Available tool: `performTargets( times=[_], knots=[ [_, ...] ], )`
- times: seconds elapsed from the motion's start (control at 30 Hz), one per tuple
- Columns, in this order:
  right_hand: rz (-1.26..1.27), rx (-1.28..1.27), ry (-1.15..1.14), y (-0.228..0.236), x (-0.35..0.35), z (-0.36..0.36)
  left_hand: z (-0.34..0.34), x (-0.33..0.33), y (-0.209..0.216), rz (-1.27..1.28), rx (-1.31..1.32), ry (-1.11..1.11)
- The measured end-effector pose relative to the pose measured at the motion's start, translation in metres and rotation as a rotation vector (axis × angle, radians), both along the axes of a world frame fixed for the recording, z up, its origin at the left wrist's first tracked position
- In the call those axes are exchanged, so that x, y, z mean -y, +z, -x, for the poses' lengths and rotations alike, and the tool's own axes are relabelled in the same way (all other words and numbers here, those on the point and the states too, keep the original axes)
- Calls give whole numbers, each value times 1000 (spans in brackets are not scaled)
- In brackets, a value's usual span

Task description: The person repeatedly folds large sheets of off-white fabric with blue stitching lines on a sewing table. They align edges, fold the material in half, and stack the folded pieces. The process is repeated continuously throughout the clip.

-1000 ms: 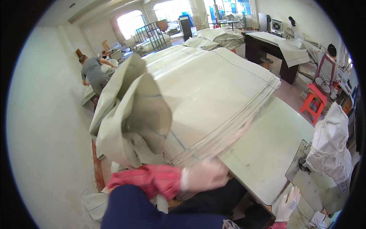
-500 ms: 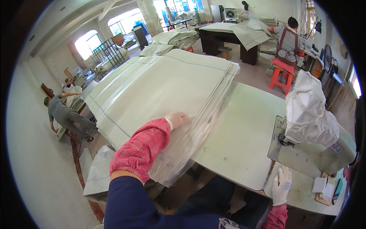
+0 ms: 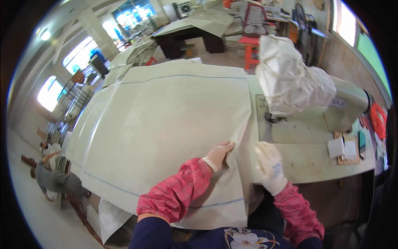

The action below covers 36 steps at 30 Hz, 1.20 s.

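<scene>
A wide off-white woven plastic sheet (image 3: 166,112) with blue stripes along its margins lies in front of me, on top of a stack. My left hand (image 3: 217,156), in a thin pale glove, grips the sheet near its right edge, and the material bunches up under the fingers. To the right of that edge is my right hand (image 3: 271,168), in a white knit glove. Its fingers are stretched out, slightly blurred, and nothing shows in them. Red checked sleeve covers wrap both forearms.
A sewing machine (image 3: 347,99), its head wrapped in white cloth (image 3: 290,79), stands on the pale worktable (image 3: 302,166) at right. Near it lie a clipboard (image 3: 348,149) and a red bag (image 3: 378,120). One person (image 3: 60,178) bends at far left; another (image 3: 253,18) sits on a red stool (image 3: 250,54).
My left hand has drawn the top sheet rightward, across the table toward the machine, and its edge is now bunched. My right hand has lifted and come left beside it. The view has turned right.
</scene>
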State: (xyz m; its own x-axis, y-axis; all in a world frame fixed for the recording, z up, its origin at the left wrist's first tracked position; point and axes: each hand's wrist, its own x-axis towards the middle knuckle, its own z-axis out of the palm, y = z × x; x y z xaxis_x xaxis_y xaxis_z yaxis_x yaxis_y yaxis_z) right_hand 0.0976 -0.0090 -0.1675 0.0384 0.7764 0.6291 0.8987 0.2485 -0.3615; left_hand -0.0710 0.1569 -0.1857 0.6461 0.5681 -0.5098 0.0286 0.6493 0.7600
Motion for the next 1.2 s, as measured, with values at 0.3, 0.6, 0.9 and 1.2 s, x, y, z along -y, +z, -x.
performTargets(
  times=[0.3, 0.6, 0.9, 1.2],
  knots=[
    [537, -807, 15, -28, -52, 32, 1, 14, 3, -584, -240, -33],
    [421, -1159, -94, -15, -27, 39, -15, 10, -44, -353, 67, 190],
    [644, -910, -220, -32, 1, 16, 145, -82, 44, -1265, -576, 816],
    [85, -110, 365, 44, -17, 46, 41, -27, 66, -2153, -647, -842]
  ],
)
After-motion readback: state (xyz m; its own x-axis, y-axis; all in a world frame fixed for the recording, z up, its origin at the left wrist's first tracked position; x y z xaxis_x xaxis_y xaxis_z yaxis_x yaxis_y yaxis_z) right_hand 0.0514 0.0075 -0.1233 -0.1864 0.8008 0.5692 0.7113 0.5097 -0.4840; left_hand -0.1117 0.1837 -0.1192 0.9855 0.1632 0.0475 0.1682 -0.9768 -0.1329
